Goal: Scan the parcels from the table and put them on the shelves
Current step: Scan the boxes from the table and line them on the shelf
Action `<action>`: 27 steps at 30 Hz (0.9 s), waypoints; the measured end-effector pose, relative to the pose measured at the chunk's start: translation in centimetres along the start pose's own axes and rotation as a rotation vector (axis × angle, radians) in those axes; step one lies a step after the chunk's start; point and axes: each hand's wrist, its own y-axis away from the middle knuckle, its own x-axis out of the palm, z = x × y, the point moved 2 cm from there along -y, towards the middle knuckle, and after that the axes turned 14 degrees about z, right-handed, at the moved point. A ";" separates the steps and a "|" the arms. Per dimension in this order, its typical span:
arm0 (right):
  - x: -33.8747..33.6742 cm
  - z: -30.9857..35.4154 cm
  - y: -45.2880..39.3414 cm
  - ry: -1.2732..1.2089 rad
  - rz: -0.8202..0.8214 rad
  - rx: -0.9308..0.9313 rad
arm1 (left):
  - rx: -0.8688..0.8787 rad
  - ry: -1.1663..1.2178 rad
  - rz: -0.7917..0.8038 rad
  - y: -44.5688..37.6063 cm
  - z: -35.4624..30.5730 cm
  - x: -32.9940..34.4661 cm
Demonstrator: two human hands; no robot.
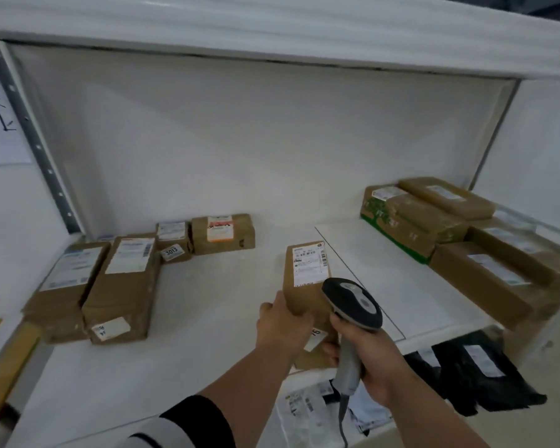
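Left hand curled round the near left edge of a brown parcel, holding it. Right hand wrapped tight round the grey handle of a scanner, with its fingertips also touching the near right side of the parcel. Scanner head dark and rounded, sitting over the near right corner of the parcel, cord hanging down from the handle.

Parcel lying flat on the white shelf, near the front and about in the middle. Long and thin in shape, long side running from the hands away toward the back wall, tipped a little to the right. Brown paper wrap, a bit crinkled. Big white label with black bars and small print on top at the far end. Small white sticker with a number on the near end, partly hidden by the hands.

Further out on the left, two long brown boxes lying side by side, with smaller brown packs behind them. On the right, a stack of brown boxes, one with a green pattern. Below the shelf, black bags and white bags.
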 end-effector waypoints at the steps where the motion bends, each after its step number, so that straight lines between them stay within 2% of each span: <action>1: -0.9 0.4 -0.8 0.010 0.020 0.014 | -0.014 -0.008 -0.028 -0.5 -0.4 0.6; 7: -1.9 1.4 -5.1 -0.004 0.162 0.098 | -0.054 -0.027 -0.254 -2.1 -0.7 0.8; 11: 0.6 0.9 -7.5 0.064 0.299 0.159 | -0.099 -0.031 -0.400 -1.4 0.8 -2.2; 14: 4.0 0.4 -8.8 0.143 0.396 0.199 | -0.091 -0.123 -0.481 -0.2 2.1 -5.1; 18: 9.0 -0.4 -10.4 0.222 0.480 0.210 | -0.114 -0.317 -0.512 1.0 4.2 -9.1; 27: 19.1 0.2 -13.7 0.205 0.488 0.280 | -0.188 -0.736 -0.506 1.8 7.3 -18.4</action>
